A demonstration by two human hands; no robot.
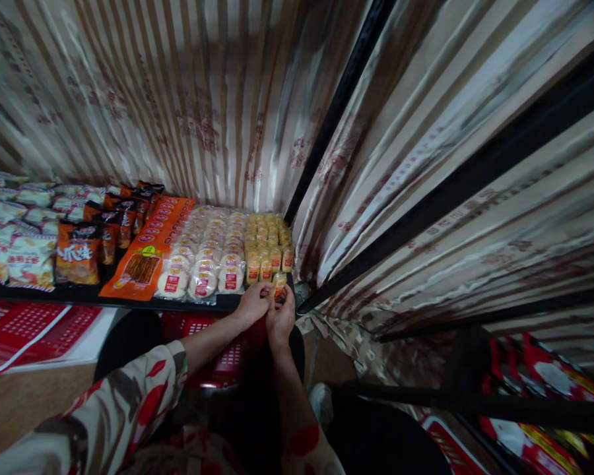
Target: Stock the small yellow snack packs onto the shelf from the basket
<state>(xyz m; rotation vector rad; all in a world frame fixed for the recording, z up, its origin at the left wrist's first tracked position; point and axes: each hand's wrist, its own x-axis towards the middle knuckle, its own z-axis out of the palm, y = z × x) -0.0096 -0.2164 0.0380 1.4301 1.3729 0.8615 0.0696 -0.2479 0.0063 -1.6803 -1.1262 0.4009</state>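
Note:
Between the fingers of both my hands is a small yellow wrapped snack (278, 284), held upright at the shelf's front right corner. My left hand (254, 302) pinches its left side, and my right hand (282, 316) grips it from below and the right. Just behind stand rows of matching yellow snack packs (267, 237). To their left lie rows of round white cakes in clear wrappers (208, 257) with red labels. Which part of the pack each fingertip touches is too dim to tell.
Left along the black shelf (222, 303) are a flat orange snack bag (148, 257), orange-black bags (79, 254) and white bags (30, 257). Red baskets (30, 330) sit below. Black poles (346, 99) and a striped curtain (218, 99) border the back and right; red packages (539, 382) lie lower right.

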